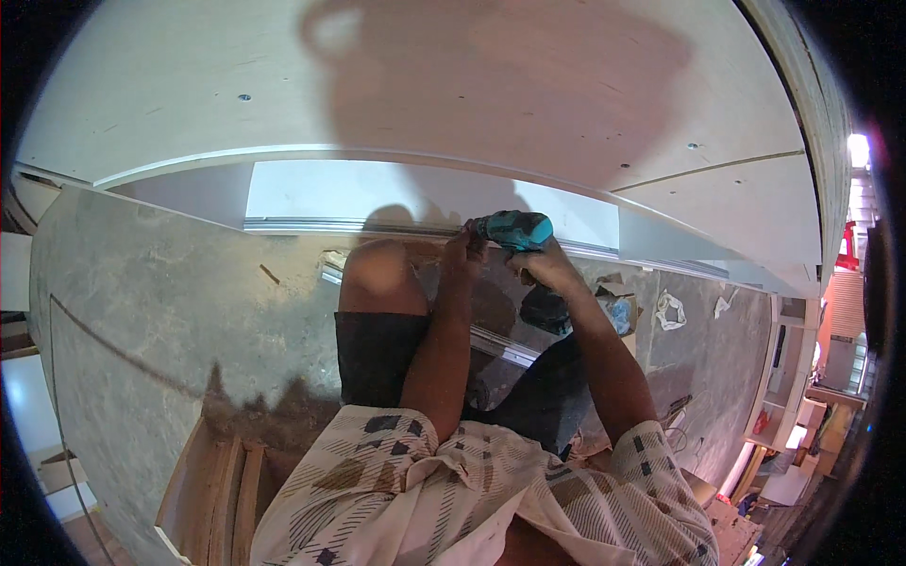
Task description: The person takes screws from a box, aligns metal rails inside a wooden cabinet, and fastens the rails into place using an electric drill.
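Note:
My right hand (pixel 545 268) is closed round the handle of a teal and black power drill (pixel 521 229), whose nose points left. A black block (pixel 545 311) shows just below that hand; I cannot tell whether it is the drill's battery. My left hand (pixel 464 247) is at the drill's front end, fingers bent together; what they pinch, if anything, is hidden. Both hands are close to a metal track (pixel 326 225) along the lower front of a pale cabinet (pixel 434 113). The drill's tip is hidden behind my left fingers.
The large pale panel above has several small holes and screws. Below me, a metal rail (pixel 505 347) lies on the concrete floor (pixel 170 283). Scraps of white wrapping (pixel 670 309) lie to the right, wooden boards (pixel 222 500) at lower left. Shelving (pixel 785 368) stands far right.

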### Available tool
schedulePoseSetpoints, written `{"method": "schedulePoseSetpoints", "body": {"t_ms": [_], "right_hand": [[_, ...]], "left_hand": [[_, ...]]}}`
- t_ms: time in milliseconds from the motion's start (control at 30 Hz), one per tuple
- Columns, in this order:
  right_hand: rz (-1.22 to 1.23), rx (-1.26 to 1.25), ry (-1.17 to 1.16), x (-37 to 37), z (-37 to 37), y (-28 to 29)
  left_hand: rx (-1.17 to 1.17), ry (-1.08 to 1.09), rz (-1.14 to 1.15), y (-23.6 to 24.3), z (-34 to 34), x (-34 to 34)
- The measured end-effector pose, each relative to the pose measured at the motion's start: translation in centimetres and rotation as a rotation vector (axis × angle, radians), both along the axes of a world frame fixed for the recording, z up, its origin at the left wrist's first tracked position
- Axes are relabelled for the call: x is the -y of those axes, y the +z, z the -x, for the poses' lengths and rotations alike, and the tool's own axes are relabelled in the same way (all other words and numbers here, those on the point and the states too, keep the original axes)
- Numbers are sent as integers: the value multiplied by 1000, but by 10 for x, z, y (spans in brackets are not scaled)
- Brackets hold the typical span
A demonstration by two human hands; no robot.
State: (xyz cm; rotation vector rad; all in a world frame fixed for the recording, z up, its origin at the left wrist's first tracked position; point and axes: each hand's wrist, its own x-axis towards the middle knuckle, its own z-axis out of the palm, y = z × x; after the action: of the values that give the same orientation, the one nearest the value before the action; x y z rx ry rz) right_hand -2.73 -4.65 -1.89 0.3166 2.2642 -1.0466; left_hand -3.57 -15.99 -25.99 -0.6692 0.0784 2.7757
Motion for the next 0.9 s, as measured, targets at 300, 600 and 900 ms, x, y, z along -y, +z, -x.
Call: {"method": "schedulePoseSetpoints", "body": {"t_ms": [300, 600, 900], "right_hand": [[47, -48, -26, 17, 7, 18], [-58, 31, 92, 6, 28, 17], [-161, 15, 206, 28, 49, -4]], "left_hand": [[111, 57, 36, -2, 3, -8], [115, 69, -48, 28, 0, -19], [461, -25, 944, 5, -5, 25]]}}
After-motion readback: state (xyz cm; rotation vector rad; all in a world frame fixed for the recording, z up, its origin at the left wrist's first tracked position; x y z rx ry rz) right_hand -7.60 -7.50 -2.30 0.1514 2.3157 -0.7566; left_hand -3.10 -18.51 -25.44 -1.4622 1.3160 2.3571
